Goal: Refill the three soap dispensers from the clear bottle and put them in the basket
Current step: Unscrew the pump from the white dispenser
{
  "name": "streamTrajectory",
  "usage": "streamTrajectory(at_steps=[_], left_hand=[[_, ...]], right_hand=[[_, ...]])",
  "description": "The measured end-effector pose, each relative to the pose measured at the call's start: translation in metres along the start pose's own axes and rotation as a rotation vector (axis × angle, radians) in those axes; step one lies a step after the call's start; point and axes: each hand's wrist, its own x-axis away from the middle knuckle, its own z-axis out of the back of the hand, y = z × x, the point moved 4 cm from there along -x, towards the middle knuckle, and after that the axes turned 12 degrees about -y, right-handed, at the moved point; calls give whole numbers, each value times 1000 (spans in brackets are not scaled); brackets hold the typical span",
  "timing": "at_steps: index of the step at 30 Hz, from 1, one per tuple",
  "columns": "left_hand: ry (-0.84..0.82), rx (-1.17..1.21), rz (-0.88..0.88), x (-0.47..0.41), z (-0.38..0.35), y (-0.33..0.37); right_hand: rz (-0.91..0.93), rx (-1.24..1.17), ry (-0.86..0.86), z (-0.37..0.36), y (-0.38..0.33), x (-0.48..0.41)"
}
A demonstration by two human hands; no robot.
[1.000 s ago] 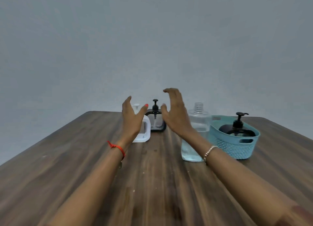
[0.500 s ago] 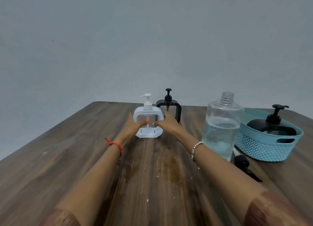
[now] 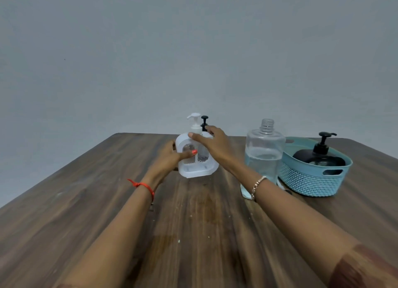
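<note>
A white-framed soap dispenser (image 3: 197, 168) with a white pump stands tilted near the table's middle. My left hand (image 3: 170, 158) grips its left side, thumb across the front. My right hand (image 3: 212, 143) lies over its top right shoulder. Right behind it only the black pump (image 3: 204, 121) of a second dispenser shows; its body is hidden. The clear bottle (image 3: 263, 156), uncapped and about half full, stands to the right. A teal basket (image 3: 312, 180) at the far right holds a black dispenser (image 3: 319, 156).
The wooden table (image 3: 193, 233) reaches to a grey wall. A small dark object (image 3: 287, 190) lies between the bottle and the basket, mostly hidden by my right forearm.
Both hands reached forward and closed on the white dispenser, which has come nearer to me and now tilts. My right hand shifted from its base to its top.
</note>
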Motion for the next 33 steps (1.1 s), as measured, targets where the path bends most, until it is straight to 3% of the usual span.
streamTrajectory(at_steps=[5,13,18,23,28,33], left_hand=[[-88,-15,-19,21,-22,21],[-301,98,-101,61,-42,45],[-453,282,-139,79,-45,52],[-575,358,-121,92,-51,57],[-359,263,-116,89,-45,54],[-215,189,-103,86,-45,55]], right_hand=[[32,107,60,23,-26,19],[72,86,-101,46,-61,56],[113,-57,-285,53,-70,72],[57,-278,-650,58,-72,89],[-35,-271,-345,76,-55,81],[-37,-18,-248,65,-59,88]])
